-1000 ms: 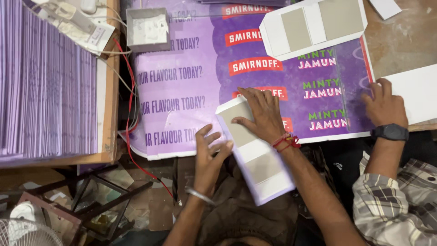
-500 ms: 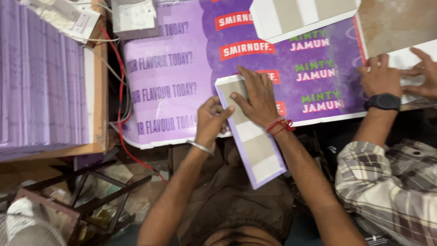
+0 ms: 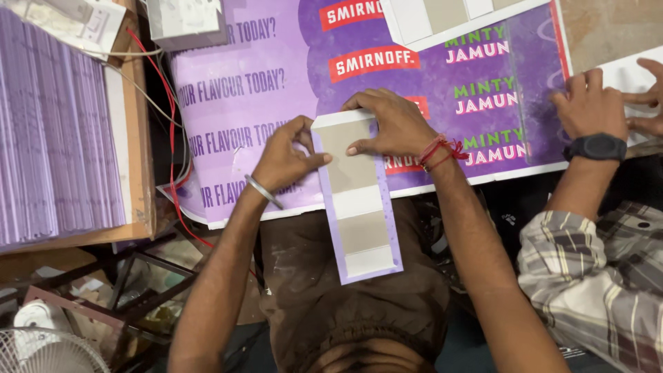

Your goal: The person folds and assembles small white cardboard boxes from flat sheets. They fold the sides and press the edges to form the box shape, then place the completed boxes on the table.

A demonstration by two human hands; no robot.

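A purple-edged card strip [image 3: 359, 207] banded in grey-beige and white lies on a purple printed sheet [image 3: 276, 83] with red, green and pink lettering; a red thread [image 3: 442, 150] circles one wrist at 3 o'clock, a co-worker's plaid sleeve [image 3: 594, 276] at 4, lilac stacked sheets [image 3: 55, 138] at 9

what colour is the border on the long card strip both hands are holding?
Light purple border on the card strip, around white and beige-grey panels. The head view shows it.
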